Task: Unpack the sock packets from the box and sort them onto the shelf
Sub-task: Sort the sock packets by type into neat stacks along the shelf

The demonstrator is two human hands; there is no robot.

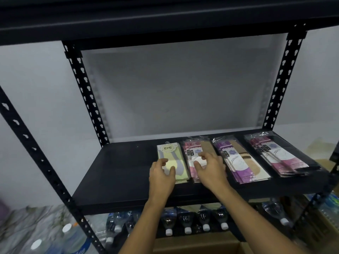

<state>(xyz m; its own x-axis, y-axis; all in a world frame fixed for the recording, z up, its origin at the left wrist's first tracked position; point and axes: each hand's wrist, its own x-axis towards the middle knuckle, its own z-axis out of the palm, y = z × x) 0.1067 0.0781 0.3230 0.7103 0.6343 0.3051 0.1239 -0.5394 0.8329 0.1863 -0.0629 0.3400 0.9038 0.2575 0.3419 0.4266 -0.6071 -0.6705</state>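
Green sock packet (169, 153) | long axis near-far on shelf (119, 171) | under left hand (161, 177), fingers relaxed, touching | right hand (211, 171) on pink stack (190, 149), grip unclear

1. Two arms of one person are showing, and the left hand (161, 175) is appearing bare, its thumb and fingers in plain sight.
2. The right hand (211, 171) is likewise appearing bare, with the thumb and several fingers showing.
3. The left forearm (145, 222) is running bare from the wrist to the picture's lower edge, looking slim and smooth.
4. The right forearm (256, 220) is looking the same, bare and slender along all its visible length.
5. Slight blur is hiding finer detail such as the fingernails.
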